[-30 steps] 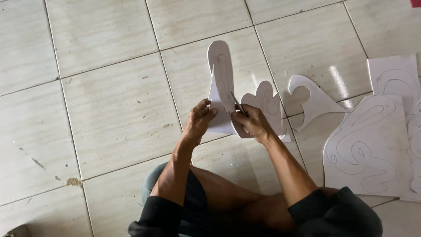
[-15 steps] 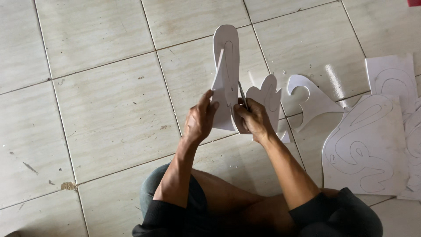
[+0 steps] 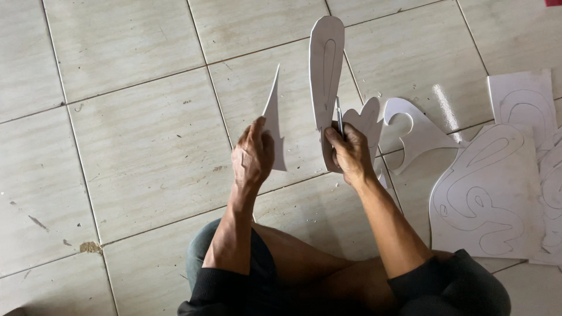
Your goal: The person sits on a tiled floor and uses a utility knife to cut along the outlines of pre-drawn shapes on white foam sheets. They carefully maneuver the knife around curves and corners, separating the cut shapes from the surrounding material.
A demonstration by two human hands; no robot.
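My left hand [image 3: 253, 155] grips a thin, pointed white offcut [image 3: 273, 120] and holds it upright, apart from the main piece. My right hand [image 3: 351, 153] holds a long white cutout with a rounded top [image 3: 326, 64], which has a narrow loop outline drawn on it. A slim cutter blade [image 3: 339, 117] sticks up from the same hand, flat against the cutout's right edge. Both hands are raised above the tiled floor, over my folded legs.
Just right of my right hand, two white curved cutouts [image 3: 417, 133] lie on the tiles. A large white sheet with swirling pencil outlines [image 3: 489, 193] and more marked sheets [image 3: 524, 96] cover the floor at far right. Pale floor tiles [image 3: 134, 134] stretch left.
The pointed offcut has come away from the long cutout. My left hand has carried it to the left, while my right hand keeps the long cutout and blade raised.
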